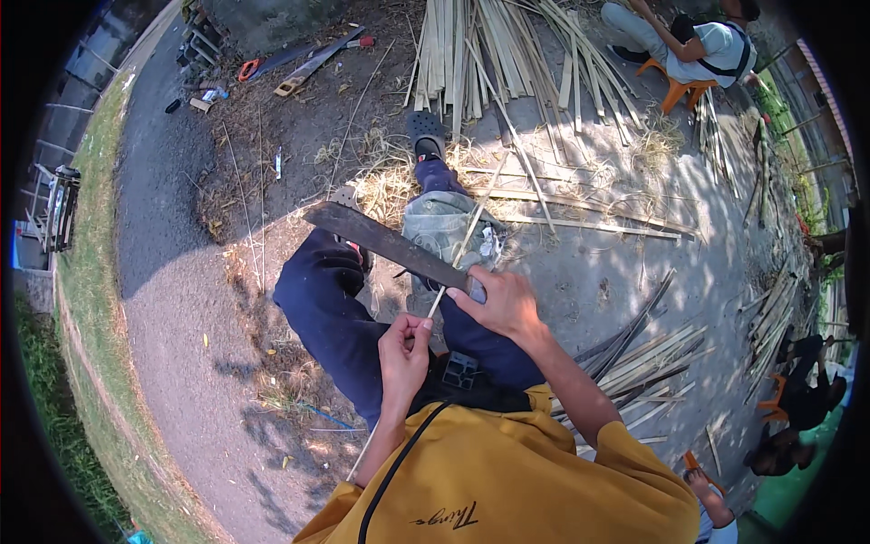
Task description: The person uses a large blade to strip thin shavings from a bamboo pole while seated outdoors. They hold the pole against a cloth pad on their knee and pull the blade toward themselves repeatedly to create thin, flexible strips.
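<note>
Bamboo in hand: we see the left hand (403,355) pinched shut on a thin pale bamboo strip (464,243), thumb and fingers closed around its near end. The right hand (503,304) is clamped on the handle of a long dark flat-bladed machete (385,243), fist fully closed.

From the left grip the strip runs up and away, crossing just under the right fist and out over a grey folded cloth pad (444,227) on the right knee. From the right grip the blade extends up-left, tilted, its tip out over the left knee in dark blue trousers (331,304). Blade and strip meet just beside the right fist; we cannot tell whether the edge actually bites into the strip.

Beyond both grips, well apart, lies a heap of split bamboo slats (494,54) on the ground, with straw-like shavings (385,186) nearer, around the foot in a dark sandal (426,131). Right of the right forearm lies another pile of darker bamboo strips (648,358). Far up-right, another person sits on an orange stool (680,89).
</note>
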Tool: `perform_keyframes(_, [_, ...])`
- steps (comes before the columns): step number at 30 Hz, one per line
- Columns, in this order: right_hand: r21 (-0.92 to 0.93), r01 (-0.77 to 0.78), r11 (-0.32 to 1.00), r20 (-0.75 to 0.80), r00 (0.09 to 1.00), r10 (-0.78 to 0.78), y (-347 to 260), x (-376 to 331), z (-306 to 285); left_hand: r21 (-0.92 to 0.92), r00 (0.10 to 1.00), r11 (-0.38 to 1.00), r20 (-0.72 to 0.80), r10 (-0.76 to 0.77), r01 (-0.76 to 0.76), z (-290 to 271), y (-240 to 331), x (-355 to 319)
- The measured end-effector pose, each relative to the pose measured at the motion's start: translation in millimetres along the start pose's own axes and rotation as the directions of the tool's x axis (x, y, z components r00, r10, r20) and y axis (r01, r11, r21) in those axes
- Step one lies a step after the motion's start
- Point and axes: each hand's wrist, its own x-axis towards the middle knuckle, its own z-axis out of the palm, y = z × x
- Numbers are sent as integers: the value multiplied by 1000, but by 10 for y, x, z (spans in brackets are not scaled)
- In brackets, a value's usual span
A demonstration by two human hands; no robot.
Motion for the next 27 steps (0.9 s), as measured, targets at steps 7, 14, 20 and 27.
perform_keyframes(7, [22,-31,999,50,998,30,120,57,-9,-47,998,997,-28,54,-56,60,-76,69])
perform_keyframes(14, [140,-70,988,24,997,67,97,46,-38,-98,996,993,54,-66,71,-37,-4,-15])
perform_keyframes(20, [134,-50,990,-24,998,54,189,75,-15,-195,995,978,76,-64,78,-157,-65,-159])
perform_keyframes(27, [160,-49,986,31,999,44,-24,13,-103,-125,1000,992,-2,-10,10,-121,-22,-146])
